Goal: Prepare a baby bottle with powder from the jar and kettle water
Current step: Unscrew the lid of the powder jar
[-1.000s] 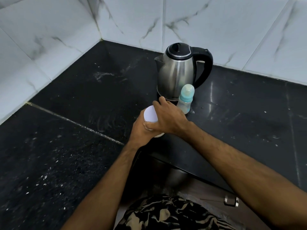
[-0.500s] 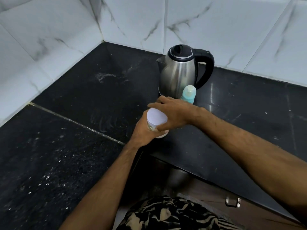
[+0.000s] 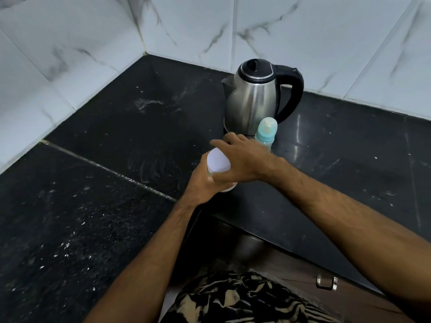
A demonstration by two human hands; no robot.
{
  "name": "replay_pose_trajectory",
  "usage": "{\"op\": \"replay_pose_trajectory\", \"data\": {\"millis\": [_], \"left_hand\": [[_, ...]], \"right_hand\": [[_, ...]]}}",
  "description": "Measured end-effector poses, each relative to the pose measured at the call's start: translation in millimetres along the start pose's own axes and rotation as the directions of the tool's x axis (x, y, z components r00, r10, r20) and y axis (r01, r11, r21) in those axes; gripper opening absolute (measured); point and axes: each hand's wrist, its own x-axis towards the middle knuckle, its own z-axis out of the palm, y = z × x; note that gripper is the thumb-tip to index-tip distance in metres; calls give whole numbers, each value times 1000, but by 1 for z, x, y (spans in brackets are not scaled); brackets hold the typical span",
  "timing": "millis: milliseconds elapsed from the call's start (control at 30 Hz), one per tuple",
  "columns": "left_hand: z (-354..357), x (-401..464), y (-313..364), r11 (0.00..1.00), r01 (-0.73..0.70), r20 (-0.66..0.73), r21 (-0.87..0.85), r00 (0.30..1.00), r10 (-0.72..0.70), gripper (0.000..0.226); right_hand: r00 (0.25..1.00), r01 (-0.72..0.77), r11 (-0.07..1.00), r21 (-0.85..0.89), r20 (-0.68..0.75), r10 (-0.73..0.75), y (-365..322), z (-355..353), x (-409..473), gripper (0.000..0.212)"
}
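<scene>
Both hands meet on the white jar (image 3: 218,163), which stands near the tabletop's (image 3: 116,127) front edge. The left hand (image 3: 202,183) wraps around the jar's body from below, while the right hand (image 3: 242,160) curls over its white lid from the far side, fingers bent around the rim. Just beyond the right hand stands the baby bottle (image 3: 266,132), capped in pale teal, and directly behind that is the steel kettle (image 3: 253,99), its black handle turned away to the right.
</scene>
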Motion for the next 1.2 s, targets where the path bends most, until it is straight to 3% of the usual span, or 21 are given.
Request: {"op": "replay_pose_trajectory", "data": {"millis": [100, 167, 300, 400, 467, 567, 667, 767, 867, 967, 1100, 1200], "left_hand": [[-1, -2, -2, 1000, 4, 3, -14, 1000, -4, 100], [0, -1, 2, 1000, 10, 1, -23, 1000, -10, 101], [2, 1, 3, 999, 25, -14, -22, 1000, -25, 104], [0, 0, -2, 1000, -9, -6, -25, 1000, 9, 101], [-1, -2, -4, 1000, -14, -8, -24, 1000, 14, 98], [1, 1, -1, 999, -10, -12, -38, 1000, 9, 91], [4, 4, 0, 997, 7, -16, -73, 1000, -9, 92], [2, 2, -5, 998, -15, -1, -55, 1000, 15, 98], [0, 0, -10, 998, -39, -23, -54, 999, 38, 94], [3, 3, -8, 997, -14, -10, -70, 1000, 14, 98], [6, 5, -3, 997, 17, -17, -71, 1000, -18, 110], [3, 4, -8, 999, 2, -17, -47, 1000, -2, 103]], "right_hand": [[993, -77, 996, -39, -92, 74, -7, 6, 1, 79], [998, -42, 999, 2, -55, 42, -8, 6, 1, 73], [998, 57, 990, 126, 26, -61, -3, 3, -1, 82], [996, -67, 995, 68, -46, 70, -3, 8, -2, 88], [981, -152, 988, 30, -121, 154, -6, 11, -3, 82], [983, -120, 992, 40, -132, 124, -9, 12, -3, 72], [998, -35, 996, 84, -48, 39, -7, 9, -2, 83], [996, -65, 994, 91, -57, 70, -7, 9, -2, 98], [979, -159, 987, 29, -127, 162, -9, 13, -2, 92], [988, -120, 992, 45, -92, 124, -10, 15, 1, 80], [1000, -8, 987, 160, -15, 10, -5, 13, 1, 91], [998, -34, 992, 123, -55, 41, -5, 16, 1, 102]]}}
